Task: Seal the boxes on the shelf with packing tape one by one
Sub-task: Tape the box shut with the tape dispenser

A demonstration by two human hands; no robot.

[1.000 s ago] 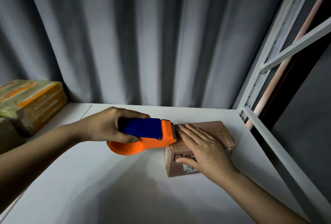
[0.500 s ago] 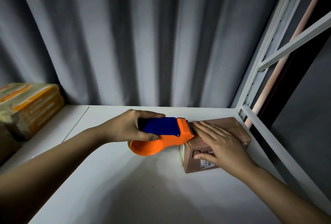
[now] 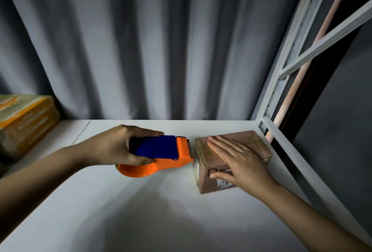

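Note:
A small brown cardboard box [image 3: 209,150] sits on the white shelf [image 3: 141,211] near its right edge. My right hand [image 3: 239,163] lies flat on the box's top, fingers straight, thumb on the front face. My left hand [image 3: 118,147] grips the blue handle of an orange tape dispenser [image 3: 171,157]. The dispenser's front end is just left of the box's left edge, with a small gap between them.
A stack of taped boxes with orange stripes [image 3: 24,122] stands at the far left of the shelf. White metal shelf posts and braces [image 3: 281,74] rise on the right. A grey curtain [image 3: 141,40] hangs behind.
The dispenser's front end lay at the box's top left edge before; now it has drawn slightly left, clear of the box. My right hand stays flat on the box.

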